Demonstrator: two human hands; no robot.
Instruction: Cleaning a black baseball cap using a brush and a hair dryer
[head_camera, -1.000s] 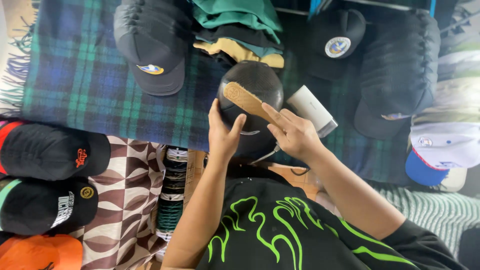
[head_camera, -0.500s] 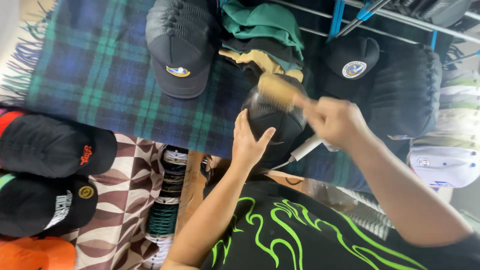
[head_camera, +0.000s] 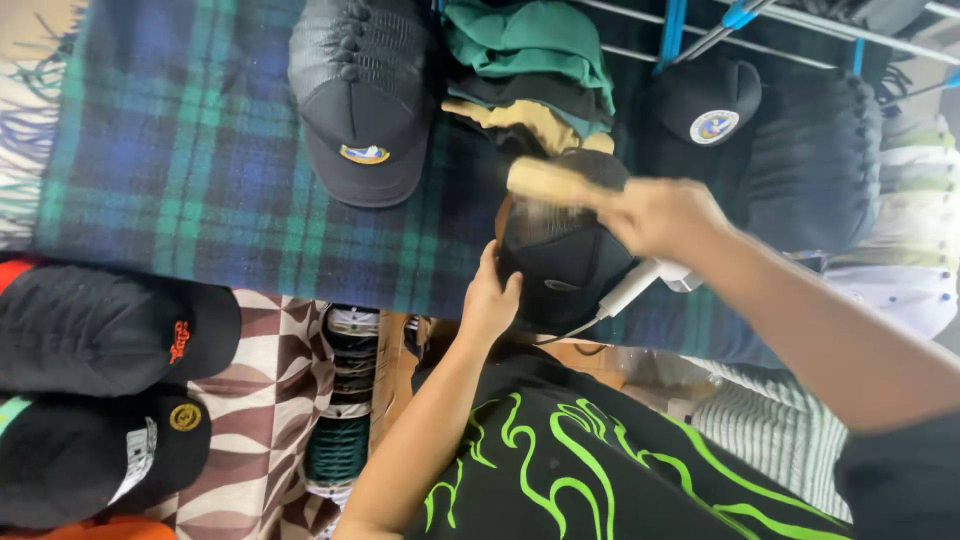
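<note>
— What are the hands doing?

— The right hand (head_camera: 662, 216) is clenching the handle of a wooden brush (head_camera: 545, 181), whose head is lying over the crown of a black cap (head_camera: 565, 255). The left hand (head_camera: 489, 296) is cupping that cap's near left edge, fingers wrapped against it.

— And the surface under them?

— A blue-green plaid blanket (head_camera: 180, 150) is spreading out to the left of the left hand. Beyond it a stack of dark caps (head_camera: 363, 100) is sitting, with folded green and tan cloth (head_camera: 525, 70) just past the brush.

— Anything closer in?

— A white device (head_camera: 640, 282), probably a small handheld appliance though it's blurred, is lying just under the right wrist. Left of the left arm, black caps (head_camera: 110, 325) are resting on a brown patterned cloth (head_camera: 270, 400).
</note>
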